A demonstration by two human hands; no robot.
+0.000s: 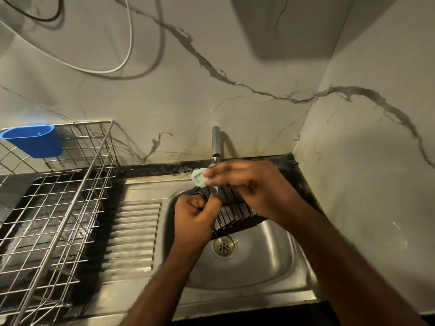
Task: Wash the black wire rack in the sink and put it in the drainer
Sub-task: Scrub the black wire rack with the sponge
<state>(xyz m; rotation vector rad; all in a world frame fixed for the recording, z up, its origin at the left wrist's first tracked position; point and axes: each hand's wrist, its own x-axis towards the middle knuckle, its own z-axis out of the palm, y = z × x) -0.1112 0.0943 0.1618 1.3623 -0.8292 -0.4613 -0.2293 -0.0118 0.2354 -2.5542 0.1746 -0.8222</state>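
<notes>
Rack (235,214) over sink (259,267), left hand (195,215) clenched on rim. Right hand (247,182) pinches green sponge (198,177). Advice: brace firmly, scrub along wires, rinse under tap (216,143).

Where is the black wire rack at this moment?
In the head view the black wire rack is over the sink, right of centre below the tap, gripped by the left hand under the right hand.

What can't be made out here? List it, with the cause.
Head view only:
- Rack: far part hidden by the right hand, near corner by the left hand.
- Sponge: mostly covered by right fingers, blurred.
- Tap: running water unclear, spout behind the right hand.
- Drainer: cut off by the left edge.
</notes>
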